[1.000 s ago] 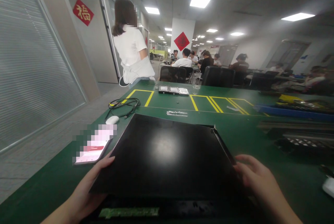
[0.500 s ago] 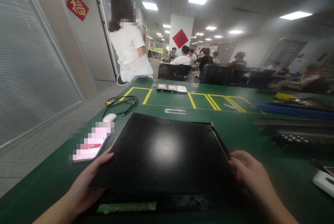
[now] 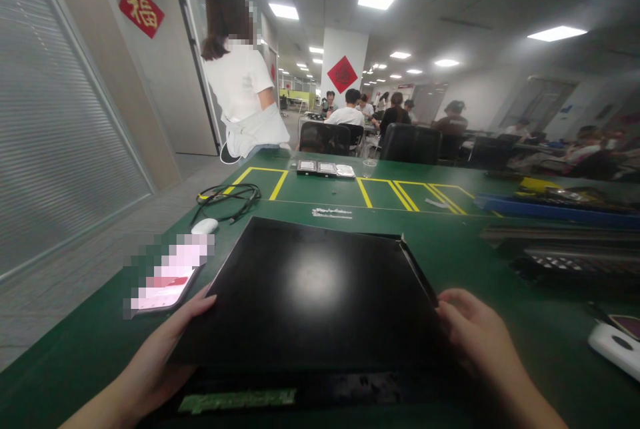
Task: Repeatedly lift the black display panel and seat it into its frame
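Grip: left hand point(image 3: 150, 365) and right hand point(image 3: 483, 339) clasp the black panel point(image 3: 310, 292) by its side edges.
Change: hands and panel unmoved since before.
Place: tabletop's point(image 3: 465, 262) near edge.
Axis: long side runs left-right, far edge tilted up.

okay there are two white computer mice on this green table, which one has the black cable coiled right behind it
The white mouse on the left, just beyond the phone; the black cable coils right behind it. The other mouse lies at the far right edge.

Both hands point(image 3: 320, 355) on black panel point(image 3: 313, 289)
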The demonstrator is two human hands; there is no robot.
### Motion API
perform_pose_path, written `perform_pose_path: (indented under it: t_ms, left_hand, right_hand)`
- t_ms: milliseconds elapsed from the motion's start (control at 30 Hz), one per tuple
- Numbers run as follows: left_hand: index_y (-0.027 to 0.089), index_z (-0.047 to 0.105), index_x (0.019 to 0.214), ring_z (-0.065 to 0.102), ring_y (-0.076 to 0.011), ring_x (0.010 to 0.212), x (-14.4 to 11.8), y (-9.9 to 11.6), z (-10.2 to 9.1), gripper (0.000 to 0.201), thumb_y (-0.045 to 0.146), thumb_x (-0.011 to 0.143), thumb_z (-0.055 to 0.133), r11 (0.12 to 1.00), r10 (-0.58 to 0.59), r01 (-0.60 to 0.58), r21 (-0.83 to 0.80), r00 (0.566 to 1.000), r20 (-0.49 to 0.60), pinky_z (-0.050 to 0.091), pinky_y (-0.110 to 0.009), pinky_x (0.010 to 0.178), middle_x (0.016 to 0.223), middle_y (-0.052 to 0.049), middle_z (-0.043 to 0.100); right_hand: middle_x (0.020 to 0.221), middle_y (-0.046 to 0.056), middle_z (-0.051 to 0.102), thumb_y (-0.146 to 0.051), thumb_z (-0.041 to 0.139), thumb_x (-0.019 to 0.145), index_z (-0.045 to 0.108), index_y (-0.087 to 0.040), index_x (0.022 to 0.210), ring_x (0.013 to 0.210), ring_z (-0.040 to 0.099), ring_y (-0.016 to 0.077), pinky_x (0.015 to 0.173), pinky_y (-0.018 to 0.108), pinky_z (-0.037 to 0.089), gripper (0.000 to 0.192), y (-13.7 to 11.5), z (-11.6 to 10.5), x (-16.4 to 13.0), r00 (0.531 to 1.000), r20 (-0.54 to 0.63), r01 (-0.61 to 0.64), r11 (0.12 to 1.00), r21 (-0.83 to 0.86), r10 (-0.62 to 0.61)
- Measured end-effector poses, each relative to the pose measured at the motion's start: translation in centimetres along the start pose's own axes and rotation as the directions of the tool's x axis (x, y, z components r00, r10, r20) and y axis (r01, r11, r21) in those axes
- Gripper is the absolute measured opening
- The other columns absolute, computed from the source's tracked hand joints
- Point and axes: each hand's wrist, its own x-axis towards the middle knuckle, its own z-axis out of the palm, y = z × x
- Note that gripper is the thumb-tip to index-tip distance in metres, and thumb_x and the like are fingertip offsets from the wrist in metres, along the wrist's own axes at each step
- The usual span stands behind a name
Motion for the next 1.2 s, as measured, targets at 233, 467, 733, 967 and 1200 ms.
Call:
perform_pose_path:
  t_ms: [233, 467, 733, 967, 1200]
  left_hand:
    - [0.024, 0.066, 0.134, 0.078, -0.0286, 0.065, -0.9, 0.3, 0.5, 0.062, 0.02, 0.073, 0.079, 0.999, 0.012, -0.015, 0.039, 0.998, 0.054, 0.061, -0.035, 0.06, 0.081, -0.004, 0.083]
    - [0.023, 0.063, 0.138, 0.078, -0.0298, 0.064, -0.9, 0.3, 0.6, 0.067, 0.024, 0.073, 0.08, 0.998, -0.018, 0.015, 0.057, 0.999, 0.051, 0.061, -0.036, 0.061, 0.085, -0.006, 0.083]
    - [0.022, 0.054, 0.146, 0.077, -0.0299, 0.065, -0.9, 0.1, 0.7, 0.072, 0.018, 0.077, 0.077, 0.998, 0.009, -0.011, 0.058, 0.999, 0.036, 0.059, -0.036, 0.059, 0.091, -0.008, 0.083]
    - [0.027, 0.05, 0.149, 0.079, -0.031, 0.077, -0.4, 0.0, 0.7, 0.081, 0.022, 0.074, 0.08, 0.997, 0.056, -0.058, 0.056, 0.998, 0.03, 0.061, -0.034, 0.062, 0.106, -0.007, 0.082]
    - [0.03, 0.058, 0.142, 0.079, -0.0315, 0.082, -0.9, 0.3, 0.9, 0.074, 0.024, 0.072, 0.08, 0.994, 0.065, -0.069, 0.084, 0.996, 0.057, 0.06, -0.034, 0.064, 0.113, -0.007, 0.08]
  right_hand:
    - [0.061, -0.001, 0.068, -0.049, 0.052, 0.081, 0.064, -0.025, 0.093, 0.048, 0.061, 0.0185, 0.048, 0.03, 0.044, 0.028, 0.0, -0.1, 0.1, 1.0, -0.002, 0.005, 0.998, -0.055, -0.005]
    - [0.059, 0.0, 0.069, -0.049, 0.051, 0.08, 0.065, -0.026, 0.09, 0.05, 0.062, 0.0203, 0.05, 0.031, 0.044, 0.029, -0.2, -0.1, -0.1, 1.0, -0.002, 0.016, 0.995, -0.097, -0.016]
    - [0.068, 0.003, 0.074, -0.051, 0.051, 0.076, 0.068, -0.027, 0.084, 0.058, 0.067, 0.024, 0.053, 0.033, 0.047, 0.031, -1.1, -0.5, -0.4, 0.998, 0.002, 0.062, 0.981, -0.181, -0.063]
    - [0.071, 0.002, 0.074, -0.053, 0.049, 0.079, 0.068, -0.028, 0.086, 0.061, 0.068, 0.0236, 0.056, 0.033, 0.047, 0.032, -1.0, -0.3, -0.5, 0.998, 0.025, 0.055, 0.979, -0.198, -0.051]
    - [0.077, 0.002, 0.076, -0.054, 0.049, 0.078, 0.069, -0.028, 0.085, 0.069, 0.069, 0.0244, 0.061, 0.034, 0.048, 0.034, -1.3, -0.5, -0.5, 0.997, 0.02, 0.075, 0.975, -0.208, -0.073]
